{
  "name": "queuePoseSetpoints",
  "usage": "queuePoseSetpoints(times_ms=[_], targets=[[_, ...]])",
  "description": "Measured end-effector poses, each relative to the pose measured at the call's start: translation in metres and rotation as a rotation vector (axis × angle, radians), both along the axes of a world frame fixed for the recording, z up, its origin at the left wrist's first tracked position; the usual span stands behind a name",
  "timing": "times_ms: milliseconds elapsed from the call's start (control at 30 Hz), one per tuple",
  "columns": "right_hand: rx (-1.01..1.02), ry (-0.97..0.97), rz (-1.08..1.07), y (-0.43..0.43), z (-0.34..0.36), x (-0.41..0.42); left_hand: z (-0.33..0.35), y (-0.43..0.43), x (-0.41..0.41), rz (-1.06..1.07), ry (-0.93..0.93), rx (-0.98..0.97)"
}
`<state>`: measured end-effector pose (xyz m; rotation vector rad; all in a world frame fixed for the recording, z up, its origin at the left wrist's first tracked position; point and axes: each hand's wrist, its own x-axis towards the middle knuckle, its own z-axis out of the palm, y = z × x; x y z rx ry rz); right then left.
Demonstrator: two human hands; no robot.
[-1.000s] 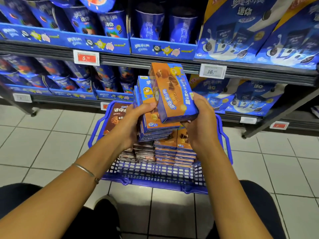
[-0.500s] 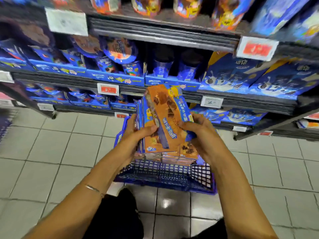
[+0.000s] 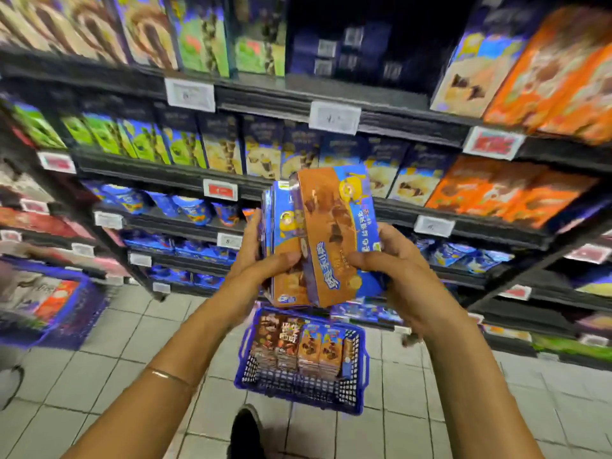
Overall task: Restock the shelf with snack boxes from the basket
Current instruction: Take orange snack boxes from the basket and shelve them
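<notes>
Shop aisle, grey tiled floor (image 3: pixel 99 359), with a dark metal shelf (image 3: pixel 284 94) rising in several tiers ahead. Its rows are packed with blue, green and orange snack cartons, all blurred. White and red price tags (image 3: pixel 334 117) clip to the shelf edges.

At chest height in front of the shelf, both hands hold a bundle of boxes (image 3: pixel 284 246) upright. The left hand (image 3: pixel 258 260) is curled round the bundle's left side, thumb laid across the front. The right hand (image 3: pixel 397 270) grips the front box (image 3: pixel 331 233) by its right edge, thumb pressed on the orange-brown face. That box leans a little to the left, touching the others behind it.

Below the hands, a blue basket (image 3: pixel 298 392) sits on the floor near the shelf foot. Stacks (image 3: pixel 308 346) of similar brown and orange packs stand on edge inside it, side by side.

A thin bracelet (image 3: pixel 165 375) circles the left wrist. A dark shoe (image 3: pixel 246 432) shows on the floor just in front of the basket. At far left, a second basket (image 3: pixel 76 313) stands by the shelving, its contents too blurred to read.
</notes>
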<state>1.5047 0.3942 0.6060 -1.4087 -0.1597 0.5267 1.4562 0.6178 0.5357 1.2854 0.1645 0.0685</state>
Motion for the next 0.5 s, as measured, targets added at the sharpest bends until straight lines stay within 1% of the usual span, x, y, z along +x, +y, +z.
queuePoseSetpoints(times_ms=[100,233,367,500], targets=[[0.023,-0.115,0.003,-0.013,0.059,-0.011,0.066,-0.016,-0.007,0.034,-0.110,0.032],[0.099,-0.242,-0.023,-0.026,0.121,-0.017,0.135,-0.028,-0.003,0.052,-0.247,0.082],[0.163,-0.316,-0.032,-0.032,0.170,-0.016,0.186,-0.030,0.012,0.054,-0.342,0.086],[0.213,-0.363,-0.062,-0.032,0.205,-0.002,0.223,-0.024,0.039,0.039,-0.430,0.099]])
